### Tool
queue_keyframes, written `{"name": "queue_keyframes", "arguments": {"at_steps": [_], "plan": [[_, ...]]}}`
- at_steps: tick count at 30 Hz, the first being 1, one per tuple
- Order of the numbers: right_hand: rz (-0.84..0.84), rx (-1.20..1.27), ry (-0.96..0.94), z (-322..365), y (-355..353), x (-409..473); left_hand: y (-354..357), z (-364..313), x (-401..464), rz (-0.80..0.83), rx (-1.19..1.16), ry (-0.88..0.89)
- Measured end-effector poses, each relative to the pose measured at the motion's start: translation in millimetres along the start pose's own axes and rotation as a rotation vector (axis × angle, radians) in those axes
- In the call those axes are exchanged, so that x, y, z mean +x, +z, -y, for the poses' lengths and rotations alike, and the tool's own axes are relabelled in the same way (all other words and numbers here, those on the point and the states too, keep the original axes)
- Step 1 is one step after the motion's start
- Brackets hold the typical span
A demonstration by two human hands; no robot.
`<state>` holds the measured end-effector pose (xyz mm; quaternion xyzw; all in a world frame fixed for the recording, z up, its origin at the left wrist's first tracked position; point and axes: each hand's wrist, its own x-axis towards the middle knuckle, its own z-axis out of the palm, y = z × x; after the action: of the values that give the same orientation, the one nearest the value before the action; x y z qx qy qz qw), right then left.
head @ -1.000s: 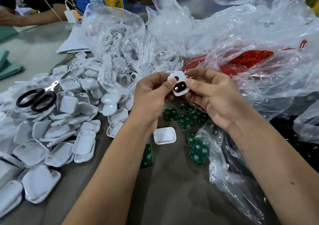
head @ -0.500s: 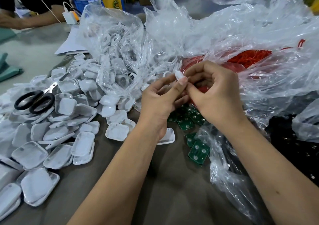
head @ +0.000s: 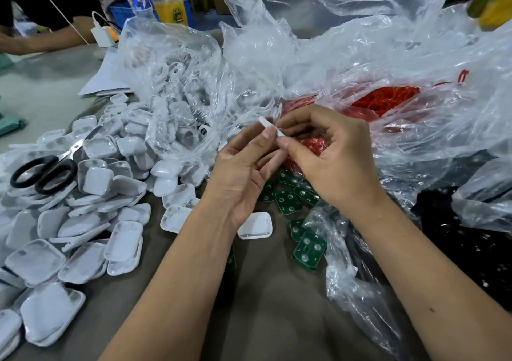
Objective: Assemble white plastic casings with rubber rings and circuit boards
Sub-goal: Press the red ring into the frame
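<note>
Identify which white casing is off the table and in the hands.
The white casing pinched edge-on between the left hand and right hand. Every other casing lies in the pile or on the table.

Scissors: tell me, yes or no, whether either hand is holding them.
No: the scissors lie on the pile of white casings, while both hands grip a small white casing.

Grey-brown table; heap of white casing shells spread over its left side; black-handled scissors on top of the heap; one shell alone near centre; green circuit boards scattered just right of it; clear plastic bags piled across the far and right side, one holding red rubber rings; white paper sheets far left.
</note>
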<state>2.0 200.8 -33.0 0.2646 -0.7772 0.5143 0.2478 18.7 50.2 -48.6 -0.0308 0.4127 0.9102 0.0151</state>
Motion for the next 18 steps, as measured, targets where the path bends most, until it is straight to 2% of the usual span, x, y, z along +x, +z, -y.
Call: {"name": "queue_keyframes", "arguments": {"at_steps": [3,9,18], "plan": [[-0.006,-0.008,-0.029,1.8,-1.1,0.2,-1.3,0.8,1.5,0.015,0.007,-0.031],[-0.003,0.001,-0.028,4.8,-5.3,1.8,0.0,3.1,2.5,0.056,-0.171,-0.066],[0.143,-0.091,0.15,20.1,-10.5,18.8,-2.4,4.9,6.9,0.076,-0.177,-0.084]]}}
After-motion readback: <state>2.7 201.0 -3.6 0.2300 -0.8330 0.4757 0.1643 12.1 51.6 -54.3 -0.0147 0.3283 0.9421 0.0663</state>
